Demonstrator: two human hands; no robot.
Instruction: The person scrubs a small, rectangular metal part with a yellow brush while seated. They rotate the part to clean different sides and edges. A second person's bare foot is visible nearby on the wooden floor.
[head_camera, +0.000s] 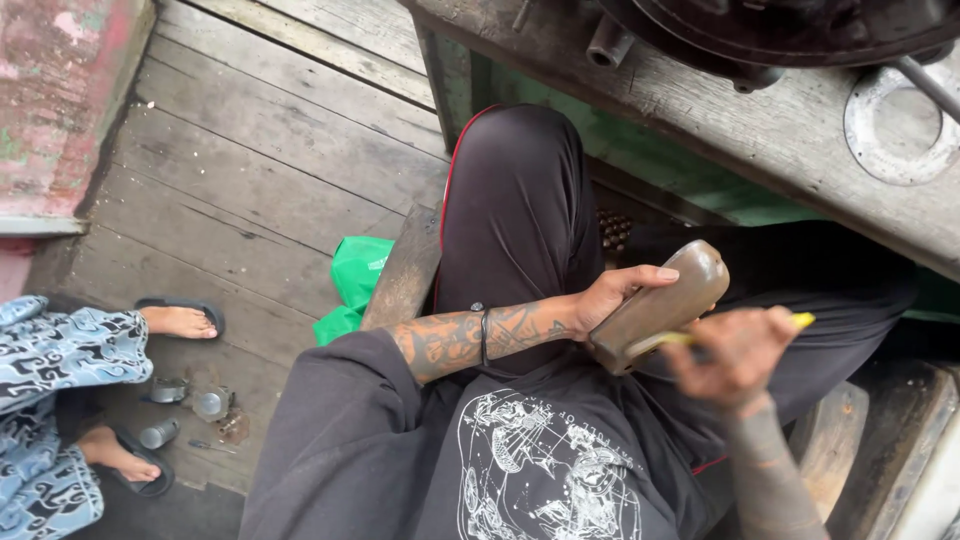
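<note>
Small metal tins (190, 400) stand on the plank floor (260, 180) near another person's sandalled feet; their contents cannot be made out; a green bag (352, 285) lies beside the seated person's knee. Left hand (612, 296), forearm across the lap, fingers curled around a brown wooden block (662, 303) held over the thighs. Right hand (738, 350), blurred, fingers closed on a yellow-handled tool (740, 332) laid against the block; workbench (800, 130) just ahead.
</note>
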